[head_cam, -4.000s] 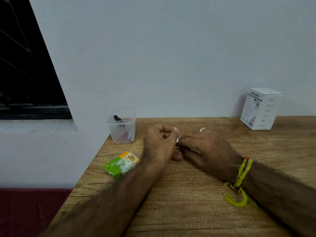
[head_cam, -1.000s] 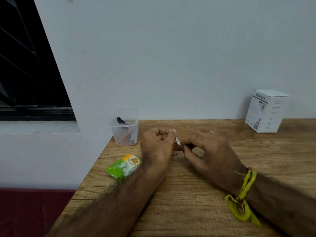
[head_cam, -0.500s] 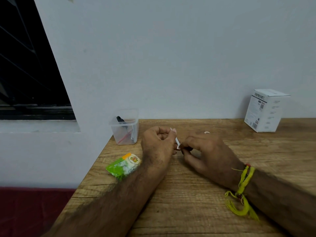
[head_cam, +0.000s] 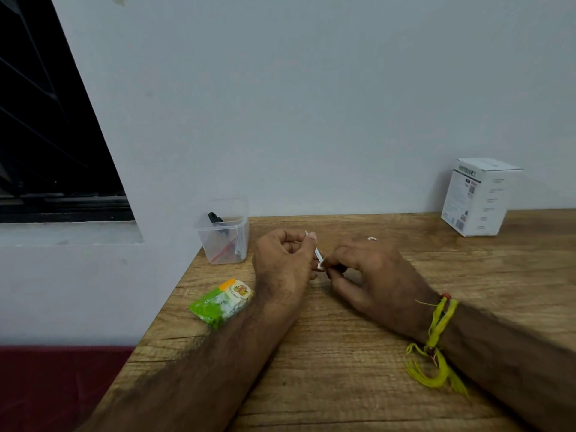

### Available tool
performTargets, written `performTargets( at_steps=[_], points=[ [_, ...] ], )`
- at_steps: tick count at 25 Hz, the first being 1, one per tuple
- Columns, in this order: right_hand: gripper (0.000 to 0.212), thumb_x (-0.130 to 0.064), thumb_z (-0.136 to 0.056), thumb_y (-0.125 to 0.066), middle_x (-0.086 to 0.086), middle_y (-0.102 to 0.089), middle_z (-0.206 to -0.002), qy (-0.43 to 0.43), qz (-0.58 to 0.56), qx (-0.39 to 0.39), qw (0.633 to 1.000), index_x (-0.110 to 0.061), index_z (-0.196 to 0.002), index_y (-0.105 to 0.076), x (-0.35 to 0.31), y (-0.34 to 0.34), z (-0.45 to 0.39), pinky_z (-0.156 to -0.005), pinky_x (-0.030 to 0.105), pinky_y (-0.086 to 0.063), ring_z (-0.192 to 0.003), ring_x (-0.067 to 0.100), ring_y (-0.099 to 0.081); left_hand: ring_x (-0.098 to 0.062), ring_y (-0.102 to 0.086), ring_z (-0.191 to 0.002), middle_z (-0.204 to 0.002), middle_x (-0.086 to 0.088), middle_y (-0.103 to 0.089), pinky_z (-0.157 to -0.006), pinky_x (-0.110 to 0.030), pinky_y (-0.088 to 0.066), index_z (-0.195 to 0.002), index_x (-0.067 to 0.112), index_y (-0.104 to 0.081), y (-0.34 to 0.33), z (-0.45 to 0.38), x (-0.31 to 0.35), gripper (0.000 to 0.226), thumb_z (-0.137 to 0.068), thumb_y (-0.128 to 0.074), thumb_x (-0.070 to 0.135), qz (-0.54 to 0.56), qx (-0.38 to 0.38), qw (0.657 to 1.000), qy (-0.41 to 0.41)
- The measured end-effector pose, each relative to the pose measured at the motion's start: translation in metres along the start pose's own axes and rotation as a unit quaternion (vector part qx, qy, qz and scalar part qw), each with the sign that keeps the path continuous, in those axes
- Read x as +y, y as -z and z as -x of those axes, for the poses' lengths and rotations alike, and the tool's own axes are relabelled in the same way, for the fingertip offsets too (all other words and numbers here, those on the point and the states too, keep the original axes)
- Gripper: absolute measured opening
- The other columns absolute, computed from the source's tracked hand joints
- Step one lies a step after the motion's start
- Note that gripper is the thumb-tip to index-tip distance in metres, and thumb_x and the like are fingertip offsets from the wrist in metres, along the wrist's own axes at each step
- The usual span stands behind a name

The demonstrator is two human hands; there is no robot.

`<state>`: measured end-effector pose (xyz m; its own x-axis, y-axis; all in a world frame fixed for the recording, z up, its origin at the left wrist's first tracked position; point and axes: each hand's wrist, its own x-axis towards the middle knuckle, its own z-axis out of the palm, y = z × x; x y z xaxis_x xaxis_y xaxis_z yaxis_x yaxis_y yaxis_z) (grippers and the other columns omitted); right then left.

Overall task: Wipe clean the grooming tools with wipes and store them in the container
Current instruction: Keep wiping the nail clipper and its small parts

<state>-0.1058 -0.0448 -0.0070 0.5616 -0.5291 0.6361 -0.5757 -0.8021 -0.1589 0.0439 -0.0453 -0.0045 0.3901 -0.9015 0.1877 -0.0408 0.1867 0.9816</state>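
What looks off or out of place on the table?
Nothing spilled or damaged. Only the green wipes packet lies askew near the wooden table's left edge. Clear plastic container stands upright; both hands hold a thin metal tool.

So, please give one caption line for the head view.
Both hands hold a thin metal tool beside a clear container and wipes packet.

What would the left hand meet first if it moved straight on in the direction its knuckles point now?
Probably the right hand: the left hand faces it, and both pinch the same thin tool, which crosses the small gap between them. Depth is hard to judge from this single view.
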Motion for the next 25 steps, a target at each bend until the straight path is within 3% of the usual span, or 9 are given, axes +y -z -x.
performTargets(
  at_steps=[10, 14, 19, 23, 25],
  points=[
    [0.007, -0.019, -0.080, -0.062, -0.006, -0.061, -0.072, -0.010, -0.021, 0.014, 1.000, -0.016, -0.077, -0.067, -0.0007, 0.0017, 0.0008, -0.064, 0.039, -0.050, -0.067, 0.013, -0.057, -0.012, -0.064, -0.050, -0.074, -0.014, -0.074, -0.039, -0.019, -0.046, -0.094, 0.004, -0.066, 0.0000, 0.0022, 0.0024, 0.010, -0.093, -0.069, 0.014, 0.026, -0.022, 0.999, -0.005],
    [0.006, -0.010, -0.081, -0.070, -0.008, -0.067, -0.074, -0.052, -0.088, 0.086, 0.991, -0.015, -0.083, -0.073, 0.0029, 0.0042, -0.0004, -0.066, 0.030, -0.053, -0.070, 0.007, -0.062, -0.010, -0.067, -0.054, -0.074, -0.007, -0.074, -0.051, -0.023, -0.056, -0.097, 0.007, -0.067, 0.0011, 0.0023, 0.0032, 0.008, -0.096, -0.064, 0.015, 0.039, -0.055, 0.998, -0.015],
    [0.008, -0.009, -0.082, -0.071, -0.009, -0.068, -0.074, -0.057, -0.078, 0.064, 0.993, -0.016, -0.084, -0.074, 0.0028, 0.0035, 0.0005, -0.064, 0.032, -0.054, -0.070, 0.006, -0.062, -0.016, -0.070, -0.067, -0.082, -0.008, -0.075, -0.063, -0.030, -0.060, -0.096, 0.012, -0.069, 0.0011, 0.0028, 0.0013, 0.003, -0.095, -0.066, 0.013, 0.047, -0.096, 0.994, -0.029],
    [0.006, -0.011, -0.081, -0.072, -0.011, -0.068, -0.072, -0.087, -0.111, 0.087, 0.986, -0.017, -0.080, -0.074, 0.0036, 0.0009, -0.0007, -0.063, 0.031, -0.055, -0.068, 0.007, -0.065, -0.008, -0.067, -0.074, -0.085, 0.003, -0.075, -0.056, -0.023, -0.051, -0.094, 0.014, -0.072, 0.0036, 0.0007, 0.0014, 0.005, -0.092, -0.069, 0.011, 0.056, -0.120, 0.991, -0.022],
    [0.007, -0.013, -0.082, -0.074, -0.009, -0.070, -0.069, -0.146, -0.147, 0.111, 0.972, -0.018, -0.078, -0.076, 0.0034, -0.0001, -0.0016, -0.062, 0.031, -0.055, -0.066, 0.009, -0.066, -0.005, -0.065, -0.072, -0.083, 0.006, -0.075, -0.052, -0.022, -0.048, -0.095, 0.013, -0.073, 0.0042, 0.0000, 0.0016, 0.006, -0.091, -0.070, 0.010, 0.068, -0.123, 0.990, -0.009]
  ],
)
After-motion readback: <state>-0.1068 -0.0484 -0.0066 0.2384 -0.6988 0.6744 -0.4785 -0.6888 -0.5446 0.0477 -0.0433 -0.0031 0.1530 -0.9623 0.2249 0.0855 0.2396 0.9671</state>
